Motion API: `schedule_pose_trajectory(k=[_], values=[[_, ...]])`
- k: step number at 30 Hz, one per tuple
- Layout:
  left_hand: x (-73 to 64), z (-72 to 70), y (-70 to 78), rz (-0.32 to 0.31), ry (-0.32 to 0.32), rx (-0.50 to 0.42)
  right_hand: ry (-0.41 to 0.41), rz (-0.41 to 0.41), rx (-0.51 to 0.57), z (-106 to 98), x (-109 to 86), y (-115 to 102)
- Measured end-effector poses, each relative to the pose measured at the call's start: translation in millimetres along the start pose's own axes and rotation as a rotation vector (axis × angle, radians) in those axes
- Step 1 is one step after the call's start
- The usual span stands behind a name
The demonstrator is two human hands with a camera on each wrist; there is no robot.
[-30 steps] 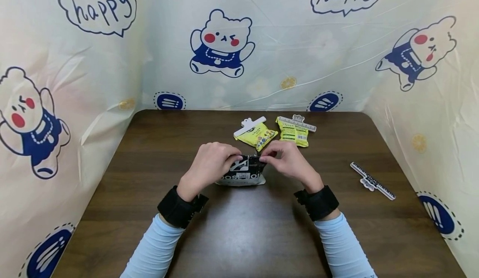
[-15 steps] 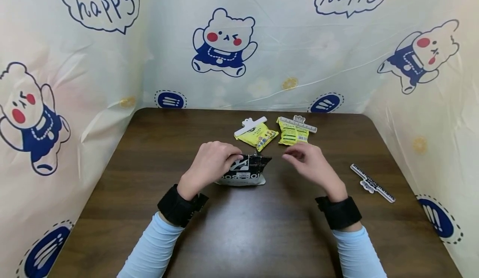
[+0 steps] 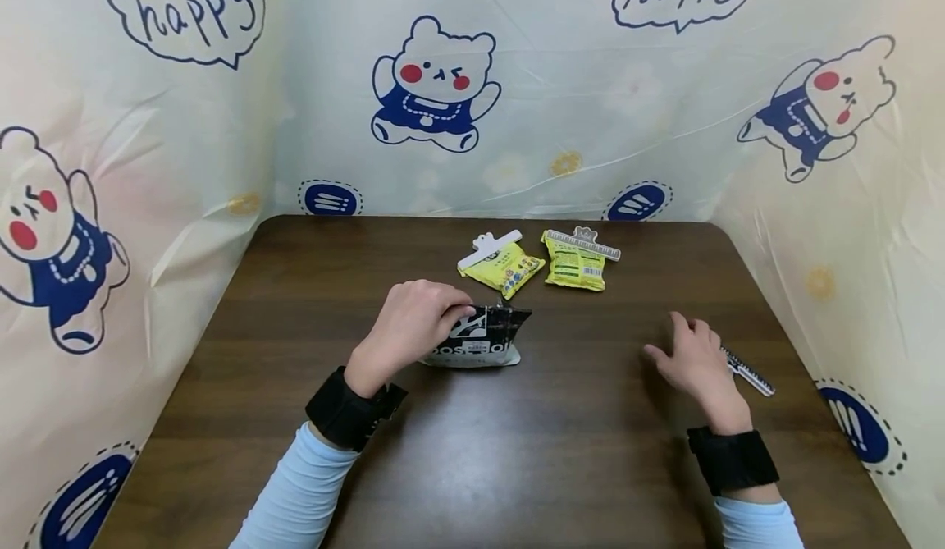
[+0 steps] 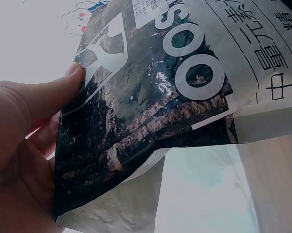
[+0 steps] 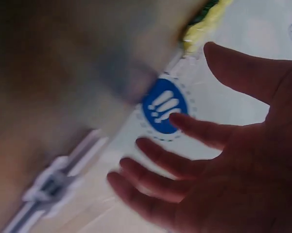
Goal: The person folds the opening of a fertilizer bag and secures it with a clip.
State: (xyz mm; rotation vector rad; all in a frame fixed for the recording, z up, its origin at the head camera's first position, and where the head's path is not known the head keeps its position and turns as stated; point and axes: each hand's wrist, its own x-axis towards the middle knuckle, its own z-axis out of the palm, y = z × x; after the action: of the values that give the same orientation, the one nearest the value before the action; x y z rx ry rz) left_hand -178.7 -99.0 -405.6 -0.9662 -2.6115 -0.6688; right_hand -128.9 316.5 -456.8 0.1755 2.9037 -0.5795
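Observation:
My left hand (image 3: 413, 323) pinches the top edge of a black and grey plastic bag (image 3: 480, 340) that stands on the table. In the left wrist view the thumb lies on the printed front of the bag (image 4: 150, 87), with the other fingers partly hidden behind it. Over at the right, my right hand (image 3: 694, 360) has its fingers spread and holds nothing. It hovers by a ruler-like sealing clip (image 3: 751, 374), covering part of it in the head view. The right wrist view shows that clip (image 5: 51, 189) apart from the fingers, somewhat blurred.
Behind the bag lie two small yellow packets. A white sealing clip (image 3: 489, 253) is across the left packet (image 3: 509, 270), and a clear ruler-marked clip (image 3: 583, 244) across the right packet (image 3: 576, 270). A printed curtain (image 3: 561, 81) surrounds the brown table (image 3: 295, 303).
My right hand has let go of the bag's top right corner and moved right to the loose clip, its fingers spreading. The left hand keeps its grip on the bag.

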Motion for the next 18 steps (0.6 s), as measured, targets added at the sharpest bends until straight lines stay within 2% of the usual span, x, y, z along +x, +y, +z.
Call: schedule_pose_trajectory(k=[3,6,8,14,18], values=[[-1.0,-0.1,-0.8,-0.004,0.004,-0.001,-0.036,0.095,0.004,3.3,-4.2,15.3],[-1.3,1.0,-0.1,-0.006,-0.002,-0.004,-0.031,0.181,0.014,5.8,-10.0,28.3],[-1.5,1.4,0.1,-0.01,-0.002,-0.004,-0.028,0.21,0.012,4.8,-11.8,33.0],[-0.4,0.5,-0.4,-0.006,-0.002,-0.003,-0.068,0.196,-0.019,2.1,-15.3,28.5],[0.9,-0.2,-0.2,0.001,-0.005,-0.005,-0.034,0.164,-0.006,4.6,-13.0,19.8]])
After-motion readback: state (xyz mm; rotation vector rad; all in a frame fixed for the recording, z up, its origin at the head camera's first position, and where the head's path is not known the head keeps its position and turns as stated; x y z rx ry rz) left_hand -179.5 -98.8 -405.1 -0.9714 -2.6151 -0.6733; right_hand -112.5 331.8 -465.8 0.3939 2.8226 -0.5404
